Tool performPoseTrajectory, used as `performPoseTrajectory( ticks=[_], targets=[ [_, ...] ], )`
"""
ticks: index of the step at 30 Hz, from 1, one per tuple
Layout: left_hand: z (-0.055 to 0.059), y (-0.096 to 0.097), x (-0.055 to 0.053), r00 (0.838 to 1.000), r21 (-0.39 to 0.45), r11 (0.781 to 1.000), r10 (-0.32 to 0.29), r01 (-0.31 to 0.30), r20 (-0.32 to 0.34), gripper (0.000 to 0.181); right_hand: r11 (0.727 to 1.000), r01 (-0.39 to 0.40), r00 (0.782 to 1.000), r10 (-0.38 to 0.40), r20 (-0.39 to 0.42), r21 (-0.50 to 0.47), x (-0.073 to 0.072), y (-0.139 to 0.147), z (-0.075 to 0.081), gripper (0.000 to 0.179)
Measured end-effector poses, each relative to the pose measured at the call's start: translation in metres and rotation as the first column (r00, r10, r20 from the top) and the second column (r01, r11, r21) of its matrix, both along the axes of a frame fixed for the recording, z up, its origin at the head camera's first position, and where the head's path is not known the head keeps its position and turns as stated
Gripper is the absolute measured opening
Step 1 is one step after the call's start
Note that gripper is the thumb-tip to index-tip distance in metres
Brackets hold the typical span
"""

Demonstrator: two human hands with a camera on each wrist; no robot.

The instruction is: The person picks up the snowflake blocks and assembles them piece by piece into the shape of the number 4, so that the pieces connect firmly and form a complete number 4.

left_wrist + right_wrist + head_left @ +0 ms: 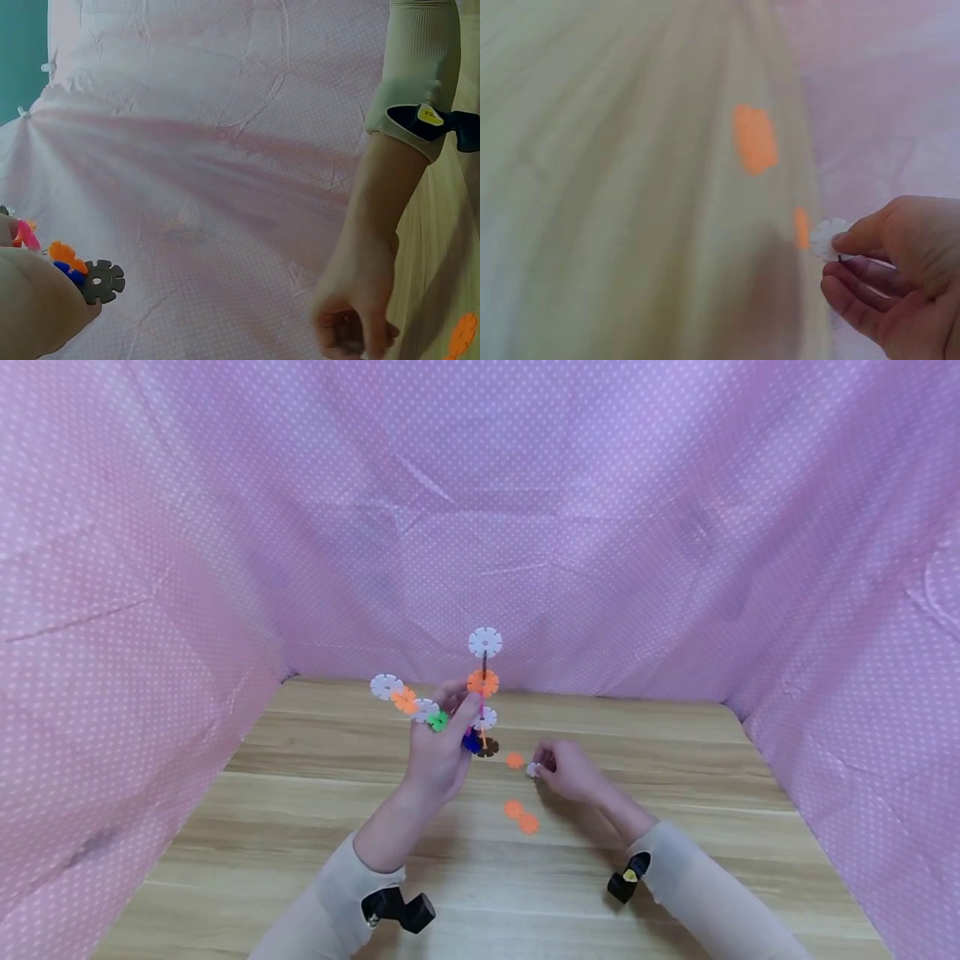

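My left hand (437, 750) grips a branching chain of notched plastic discs (483, 683), raised above the table. White, orange, green, blue and brown discs are slotted together in it. One branch stands upright with a white disc (485, 642) on top; another slants left to a white disc (386, 687). In the left wrist view a dark brown disc (103, 281) juts out past the hand. Over to the right, my right hand (570, 771) pinches a white notched disc (829, 238) between thumb and fingers. Part of that disc is hidden by the thumb.
A loose orange disc (514, 760) lies just left of the right hand. Nearer to me, two more orange discs (528, 823) lie touching or overlapping. The wooden table (285, 827) is enclosed by pink dotted cloth (480, 560) at the back and sides.
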State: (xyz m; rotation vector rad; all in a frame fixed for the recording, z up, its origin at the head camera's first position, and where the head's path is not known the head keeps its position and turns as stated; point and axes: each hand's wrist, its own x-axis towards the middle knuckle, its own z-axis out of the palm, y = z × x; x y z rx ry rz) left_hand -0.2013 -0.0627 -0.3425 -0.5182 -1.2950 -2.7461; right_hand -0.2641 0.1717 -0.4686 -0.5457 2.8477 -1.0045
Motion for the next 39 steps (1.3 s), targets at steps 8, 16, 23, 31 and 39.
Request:
performPoseTrajectory(
  ticks=[8, 16, 23, 31, 39],
  targets=[
    [0.001, 0.005, -0.001, 0.996, -0.065, 0.997, 0.051, -0.046, 0.078, 0.036, 0.967, -0.029, 0.949, -0.052, -0.312, -0.251, 0.004, -0.005, 0.066, 0.006],
    [-0.003, 0.006, -0.002, 0.998, -0.081, 0.996, 0.051, -0.048, 0.032, 0.026, 0.872, -0.166, 0.855, -0.106, -0.508, -0.461, 0.023, -0.014, 0.123, 0.01],
    [-0.005, 0.008, -0.002, 0.998, -0.085, 0.995, 0.062, -0.06, 0.014, 0.015, 0.799, -0.355, 0.766, -0.048, -0.641, -0.485, 0.037, -0.027, 0.144, 0.019],
    [-0.004, 0.008, -0.001, 0.997, -0.124, 0.989, 0.079, -0.077, 0.016, 0.028, 0.766, -0.447, 0.693, -0.03, -0.72, -0.462, 0.04, -0.036, 0.151, 0.016],
    [-0.003, 0.009, 0.0, 0.995, -0.162, 0.982, 0.102, -0.099, 0.012, 0.025, 0.813, -0.46, 0.567, -0.04, -0.823, -0.356, 0.041, -0.038, 0.152, 0.019]
  ],
)
